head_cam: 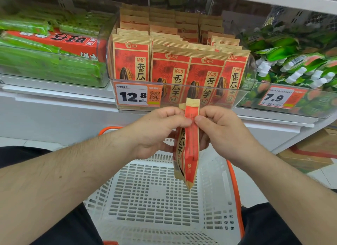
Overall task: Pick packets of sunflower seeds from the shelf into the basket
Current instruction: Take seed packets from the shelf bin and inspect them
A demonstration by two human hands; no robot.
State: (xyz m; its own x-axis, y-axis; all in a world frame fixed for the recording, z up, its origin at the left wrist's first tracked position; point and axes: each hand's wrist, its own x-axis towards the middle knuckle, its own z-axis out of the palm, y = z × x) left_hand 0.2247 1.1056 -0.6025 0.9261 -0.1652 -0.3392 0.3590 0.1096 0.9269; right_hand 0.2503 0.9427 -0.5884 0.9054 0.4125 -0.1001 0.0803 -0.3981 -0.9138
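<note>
Upright, long axis vertical: seed packets [188,146] edge-on, pinched between left hand [156,129] and right hand [220,128], above basket [156,199].

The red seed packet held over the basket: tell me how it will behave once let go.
The seed packet probably stays fairly stiff: it hangs straight though both hands pinch only its upper part. Likely light, since fingers alone carry it. Released, it should drop flat into the white basket rather than roll.
</note>
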